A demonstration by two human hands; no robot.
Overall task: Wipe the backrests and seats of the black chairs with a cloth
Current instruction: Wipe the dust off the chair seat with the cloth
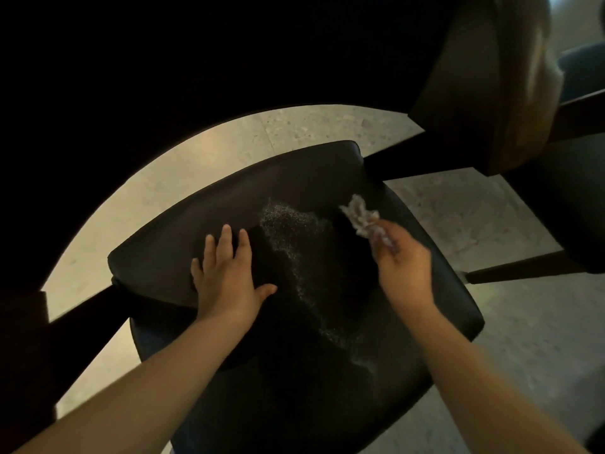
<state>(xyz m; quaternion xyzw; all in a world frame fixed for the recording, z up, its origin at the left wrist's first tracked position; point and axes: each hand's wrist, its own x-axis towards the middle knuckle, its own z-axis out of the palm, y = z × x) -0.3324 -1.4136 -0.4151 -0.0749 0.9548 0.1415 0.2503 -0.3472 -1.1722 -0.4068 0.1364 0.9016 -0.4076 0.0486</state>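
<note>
Cloth (361,219), which your right hand (406,270) is pinching bunched over the far right of the seat (327,371), is needing spreading flat to catch the pale dust (288,224), while your flat left hand (226,273) is bracing the backrest (183,231).

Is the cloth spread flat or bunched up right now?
Bunched: the cloth is a crumpled wad sticking out of the right hand that grips it.
</note>
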